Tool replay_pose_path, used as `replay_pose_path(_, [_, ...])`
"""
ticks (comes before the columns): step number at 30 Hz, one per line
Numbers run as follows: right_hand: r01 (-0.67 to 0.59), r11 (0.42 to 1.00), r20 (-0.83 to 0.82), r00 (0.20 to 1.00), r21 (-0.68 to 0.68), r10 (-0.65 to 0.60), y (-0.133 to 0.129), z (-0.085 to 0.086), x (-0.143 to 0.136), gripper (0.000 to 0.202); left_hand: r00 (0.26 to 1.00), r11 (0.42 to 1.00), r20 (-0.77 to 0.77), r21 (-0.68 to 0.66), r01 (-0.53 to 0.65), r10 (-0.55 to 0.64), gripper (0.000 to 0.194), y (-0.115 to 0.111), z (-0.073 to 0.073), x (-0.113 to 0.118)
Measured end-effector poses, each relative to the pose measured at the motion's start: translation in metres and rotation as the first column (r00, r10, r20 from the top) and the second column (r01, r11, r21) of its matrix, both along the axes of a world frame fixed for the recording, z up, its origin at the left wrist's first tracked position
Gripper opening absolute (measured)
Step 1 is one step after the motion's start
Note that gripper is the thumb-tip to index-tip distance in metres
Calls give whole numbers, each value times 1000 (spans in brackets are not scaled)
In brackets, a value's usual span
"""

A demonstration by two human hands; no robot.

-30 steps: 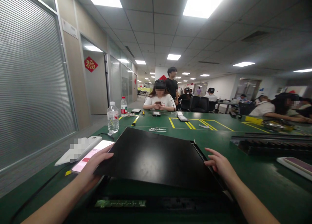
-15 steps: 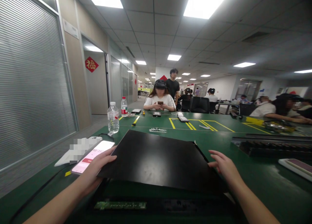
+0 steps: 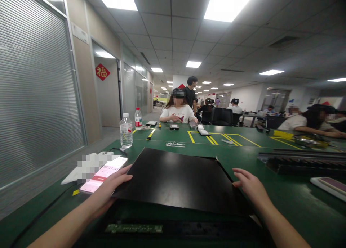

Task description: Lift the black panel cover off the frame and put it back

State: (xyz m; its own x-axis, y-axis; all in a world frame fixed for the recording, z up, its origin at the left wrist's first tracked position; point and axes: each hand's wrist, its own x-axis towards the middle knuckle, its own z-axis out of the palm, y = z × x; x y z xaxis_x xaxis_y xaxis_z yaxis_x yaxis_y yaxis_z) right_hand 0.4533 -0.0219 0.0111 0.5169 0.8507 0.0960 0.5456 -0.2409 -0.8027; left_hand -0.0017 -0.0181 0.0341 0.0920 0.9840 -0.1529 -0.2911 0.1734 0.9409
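A flat black panel (image 3: 177, 179) with a dull sheen lies in front of me, slightly tilted. Its left edge is in the grasp of my left hand (image 3: 117, 181), thumb on top and fingers underneath. At the right edge is my right hand (image 3: 244, 181), open, its fingers stretched out and a fingertip at or against the border. Beneath the panel shows a dark frame (image 3: 194, 227), with a narrow green circuit board (image 3: 135, 228) along its near side. The panel hides most of the frame.
Left of the panel are a lit phone (image 3: 104, 174), a cable and a water bottle (image 3: 126, 131). A black slotted rack (image 3: 300, 163) and another phone (image 3: 332, 186) lie to the right on the green table (image 3: 292, 201). A person (image 3: 178, 109) sits opposite.
The panel's left and far edges sit slightly lower, and my left hand has shifted slightly right with it. Across the table, the seated person's hands have moved apart.
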Motion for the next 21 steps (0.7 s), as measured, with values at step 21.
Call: replay_pose_path(21, [-82, 990, -379, 917, 119, 121, -6, 8, -26, 49, 996, 991, 38, 98, -90, 87, 60, 10, 8, -17])
